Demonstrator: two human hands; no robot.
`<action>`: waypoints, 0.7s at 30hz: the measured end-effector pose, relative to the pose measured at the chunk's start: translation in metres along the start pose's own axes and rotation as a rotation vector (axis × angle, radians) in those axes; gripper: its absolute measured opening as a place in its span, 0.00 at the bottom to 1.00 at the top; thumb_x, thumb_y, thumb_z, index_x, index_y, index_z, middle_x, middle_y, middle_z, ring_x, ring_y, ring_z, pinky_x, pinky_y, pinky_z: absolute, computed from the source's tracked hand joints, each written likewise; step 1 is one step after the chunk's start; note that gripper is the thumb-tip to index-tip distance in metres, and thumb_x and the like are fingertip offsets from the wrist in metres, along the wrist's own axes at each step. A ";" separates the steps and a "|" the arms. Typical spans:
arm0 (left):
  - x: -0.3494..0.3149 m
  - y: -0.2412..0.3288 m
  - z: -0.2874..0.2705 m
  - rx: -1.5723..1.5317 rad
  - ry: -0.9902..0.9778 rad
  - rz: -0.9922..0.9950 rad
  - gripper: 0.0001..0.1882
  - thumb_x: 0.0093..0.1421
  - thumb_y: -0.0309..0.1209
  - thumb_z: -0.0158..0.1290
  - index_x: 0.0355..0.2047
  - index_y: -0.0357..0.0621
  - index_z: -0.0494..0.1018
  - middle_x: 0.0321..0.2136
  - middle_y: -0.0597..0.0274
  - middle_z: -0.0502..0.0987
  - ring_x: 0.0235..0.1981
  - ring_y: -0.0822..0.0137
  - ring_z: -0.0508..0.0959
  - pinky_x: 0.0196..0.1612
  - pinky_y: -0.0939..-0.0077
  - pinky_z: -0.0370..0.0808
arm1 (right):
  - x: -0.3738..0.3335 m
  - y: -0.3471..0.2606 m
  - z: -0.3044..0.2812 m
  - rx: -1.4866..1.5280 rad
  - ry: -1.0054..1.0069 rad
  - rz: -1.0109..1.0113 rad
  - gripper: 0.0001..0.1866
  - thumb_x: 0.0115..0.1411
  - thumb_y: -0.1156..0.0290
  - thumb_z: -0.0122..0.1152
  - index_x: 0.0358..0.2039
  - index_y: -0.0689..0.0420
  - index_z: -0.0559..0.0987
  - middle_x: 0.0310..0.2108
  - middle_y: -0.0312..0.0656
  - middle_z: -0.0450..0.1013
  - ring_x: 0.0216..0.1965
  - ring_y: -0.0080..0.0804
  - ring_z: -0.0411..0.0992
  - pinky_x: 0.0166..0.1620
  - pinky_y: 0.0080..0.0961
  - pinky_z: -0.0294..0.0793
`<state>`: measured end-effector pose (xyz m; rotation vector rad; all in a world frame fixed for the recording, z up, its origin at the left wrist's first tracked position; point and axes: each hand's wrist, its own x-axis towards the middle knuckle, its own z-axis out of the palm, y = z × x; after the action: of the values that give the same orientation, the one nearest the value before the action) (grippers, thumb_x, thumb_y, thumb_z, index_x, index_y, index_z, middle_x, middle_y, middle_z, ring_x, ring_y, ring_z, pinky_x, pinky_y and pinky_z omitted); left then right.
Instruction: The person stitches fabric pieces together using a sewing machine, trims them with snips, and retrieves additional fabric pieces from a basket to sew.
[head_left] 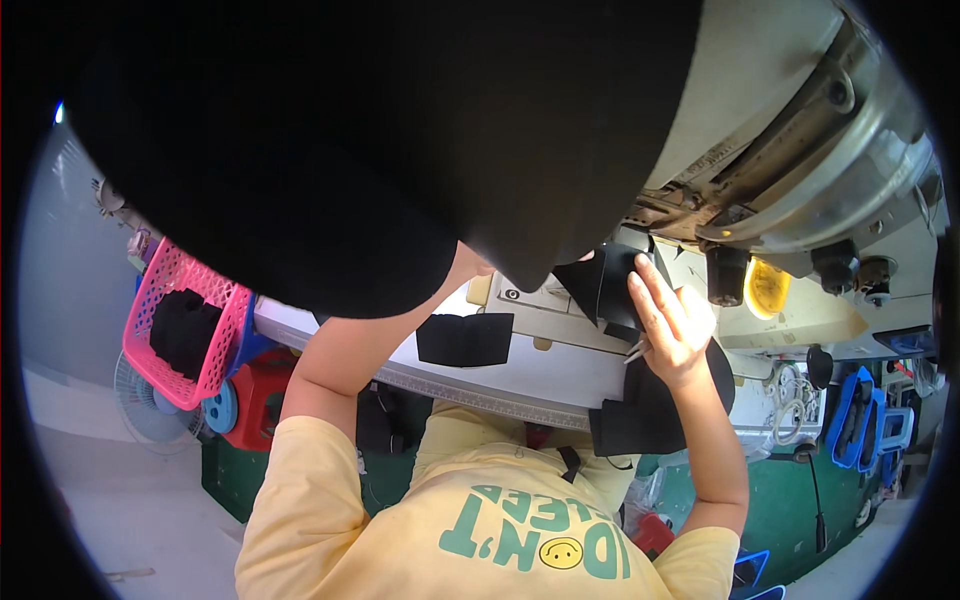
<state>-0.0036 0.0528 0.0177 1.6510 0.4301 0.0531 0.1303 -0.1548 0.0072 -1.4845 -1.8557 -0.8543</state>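
Observation:
My right hand [672,325] presses its stretched fingers on a black fabric piece [618,285] beside the sewing machine [740,200]. A thin two-pronged metal tool [634,351] sticks out from under its palm. My left forearm [400,330] runs up beneath a large dark shape that covers the upper middle of the head view. Only a sliver of my left hand [480,266] shows there, so its fingers are hidden. Another black fabric piece [465,340] lies flat on the white table [570,375]. More black fabric [650,415] hangs over the table's front edge below my right hand.
At the left stands a pink basket [215,345] with black cloth inside, near a red container [258,405] and a fan [150,400]. A ruler strip [490,398] lines the table's front edge. Blue trays [858,420] and a coiled white cable [790,400] are at the right.

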 end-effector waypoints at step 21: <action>0.000 0.014 0.001 0.010 0.234 -0.174 0.17 0.50 0.27 0.62 0.41 0.37 0.75 0.37 0.61 0.78 0.41 0.72 0.76 0.46 0.83 0.70 | -0.004 -0.011 0.018 -0.057 0.083 0.099 0.23 0.39 0.80 0.56 0.40 0.66 0.79 0.40 0.52 0.77 0.30 0.38 0.77 0.35 0.26 0.77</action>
<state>-0.0001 0.0504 0.0313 1.6172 0.7516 0.1158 0.1195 -0.1447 -0.0083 -1.5381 -1.6958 -0.9138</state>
